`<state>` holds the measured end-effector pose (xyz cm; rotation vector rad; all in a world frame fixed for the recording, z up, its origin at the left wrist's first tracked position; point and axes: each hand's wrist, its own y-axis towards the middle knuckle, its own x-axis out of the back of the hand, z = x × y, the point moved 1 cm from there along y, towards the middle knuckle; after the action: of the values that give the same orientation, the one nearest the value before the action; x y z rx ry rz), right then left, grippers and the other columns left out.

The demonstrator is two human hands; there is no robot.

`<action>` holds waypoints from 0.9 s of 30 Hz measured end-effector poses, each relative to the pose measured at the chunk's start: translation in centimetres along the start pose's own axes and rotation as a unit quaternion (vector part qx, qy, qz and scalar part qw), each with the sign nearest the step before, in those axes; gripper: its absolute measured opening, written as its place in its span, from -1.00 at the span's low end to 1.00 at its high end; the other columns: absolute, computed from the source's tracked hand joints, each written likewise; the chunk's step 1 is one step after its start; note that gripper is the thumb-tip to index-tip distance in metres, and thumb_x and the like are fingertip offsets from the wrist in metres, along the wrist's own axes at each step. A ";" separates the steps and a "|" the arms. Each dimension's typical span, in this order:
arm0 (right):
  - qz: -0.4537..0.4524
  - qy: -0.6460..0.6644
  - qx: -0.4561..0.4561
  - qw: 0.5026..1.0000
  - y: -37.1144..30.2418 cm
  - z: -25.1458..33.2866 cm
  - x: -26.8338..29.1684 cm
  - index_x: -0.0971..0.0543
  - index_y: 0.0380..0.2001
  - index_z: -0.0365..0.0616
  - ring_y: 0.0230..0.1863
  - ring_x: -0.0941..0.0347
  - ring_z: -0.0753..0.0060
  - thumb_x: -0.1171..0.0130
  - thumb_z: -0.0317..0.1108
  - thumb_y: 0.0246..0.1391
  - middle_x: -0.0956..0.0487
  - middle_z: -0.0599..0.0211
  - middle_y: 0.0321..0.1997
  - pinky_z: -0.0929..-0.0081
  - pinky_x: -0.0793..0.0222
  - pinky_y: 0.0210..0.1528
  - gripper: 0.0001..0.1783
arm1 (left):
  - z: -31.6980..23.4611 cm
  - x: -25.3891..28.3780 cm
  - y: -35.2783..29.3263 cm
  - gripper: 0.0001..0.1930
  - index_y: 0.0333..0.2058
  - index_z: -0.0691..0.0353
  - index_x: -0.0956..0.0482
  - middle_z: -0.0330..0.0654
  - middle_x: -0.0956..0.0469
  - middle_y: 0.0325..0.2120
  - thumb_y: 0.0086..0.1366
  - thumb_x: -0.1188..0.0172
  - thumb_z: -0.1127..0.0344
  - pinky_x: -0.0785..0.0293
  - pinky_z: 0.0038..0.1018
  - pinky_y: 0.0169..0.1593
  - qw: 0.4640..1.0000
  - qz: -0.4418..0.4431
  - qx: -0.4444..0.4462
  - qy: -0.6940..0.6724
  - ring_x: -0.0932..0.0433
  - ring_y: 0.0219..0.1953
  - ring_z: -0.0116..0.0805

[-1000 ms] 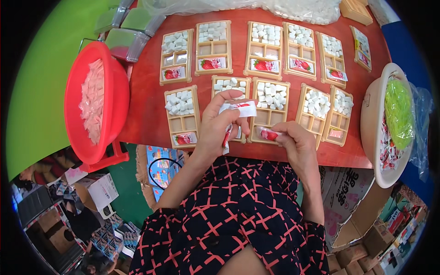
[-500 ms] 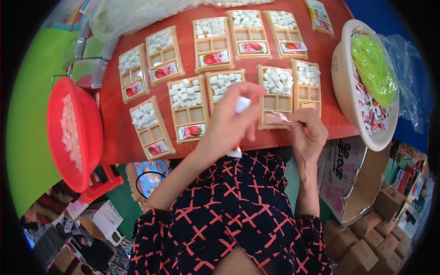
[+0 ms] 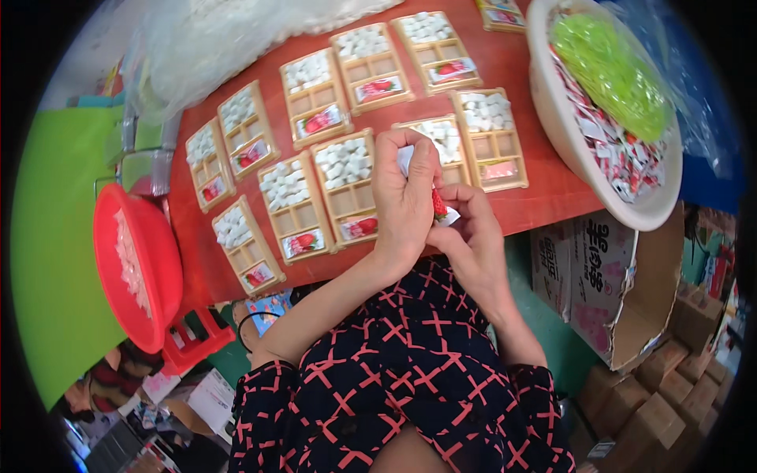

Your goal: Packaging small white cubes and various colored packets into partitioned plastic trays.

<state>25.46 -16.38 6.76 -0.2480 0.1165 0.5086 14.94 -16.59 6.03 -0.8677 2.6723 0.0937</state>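
Note:
My left hand [image 3: 404, 201] is closed around small white-and-red sachets, one white end showing above its thumb. Against it, my right hand [image 3: 473, 240] pinches the end of a strawberry-printed sachet [image 3: 440, 206]. Both hands are over the table's near edge, partly hiding a tan divided tray [image 3: 456, 175] behind them. Beside that, another tray [image 3: 516, 177] holds white cubes [image 3: 485, 112] and a pink sachet [image 3: 499, 170]. Left of my hands, a tray [image 3: 302, 217] has white cubes and a strawberry-printed sachet [image 3: 303, 243] in its near compartment. Several similar trays stand around it.
A cream basin [image 3: 540, 94] full of small sachets, with a bright green plastic bag [image 3: 611, 75] on top, stands at right. At left is a red basin [image 3: 168, 268] of pink sachets. Clear plastic sheeting [image 3: 201, 59] covers the far left. An open carton [image 3: 603, 292] stands below right.
My right hand has left the trays on the right and come to my left hand, where it now pinches a strawberry-printed sachet. The whole view has tilted and shifted.

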 end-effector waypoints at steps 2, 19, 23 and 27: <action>-0.025 0.054 -0.052 0.997 0.2 0.0 1.4 -0.43 -0.17 -0.26 -0.39 -0.41 0.63 -0.10 -0.50 0.04 -0.51 0.35 -0.36 0.70 -0.33 -0.35 -0.76 | -0.1 -0.7 0.0 -0.85 -0.26 0.20 -0.30 -0.28 -0.35 -0.55 0.38 0.08 0.25 -0.30 -0.66 -0.43 0.999 0.009 0.033 -0.011 -0.34 -0.49 -0.56; -0.223 -0.122 0.038 0.966 3.3 -0.1 8.5 -0.50 -0.35 -0.27 -0.48 -0.29 0.74 -0.09 -0.51 0.03 -0.46 0.47 -0.50 0.73 -0.23 -0.43 -0.91 | 0.2 -1.3 -0.2 -0.84 -0.28 0.27 -0.34 -0.19 -0.45 -0.53 0.23 -0.08 0.35 -0.38 -0.48 -0.40 0.911 0.209 0.049 0.353 -0.45 -0.46 -0.44; -0.244 -0.176 0.059 0.952 4.5 -0.9 8.5 -0.50 -0.35 -0.28 -0.46 -0.31 0.67 -0.12 -0.50 0.00 -0.46 0.42 -0.47 0.66 -0.26 -0.41 -0.89 | -0.1 -0.9 0.6 -0.76 -0.17 0.31 -0.23 -0.13 -0.43 -0.47 0.28 -0.02 0.34 -0.41 -0.43 -0.37 0.939 0.208 0.177 0.209 -0.47 -0.41 -0.38; -0.246 -0.355 0.111 0.895 2.4 1.5 7.7 -0.49 -0.35 -0.30 -0.44 -0.35 0.61 -0.14 -0.50 -0.04 -0.47 0.34 -0.40 0.60 -0.29 -0.38 -0.85 | -0.1 -1.4 0.2 -0.67 0.00 0.24 -0.16 -0.21 -0.39 -0.43 0.30 0.03 0.38 -0.33 -0.59 -0.39 0.932 0.229 0.232 0.157 -0.34 -0.50 -0.53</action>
<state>31.01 -10.34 6.43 0.1462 -0.5920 0.0516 15.86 -15.65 6.58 -0.1083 2.9417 -0.5917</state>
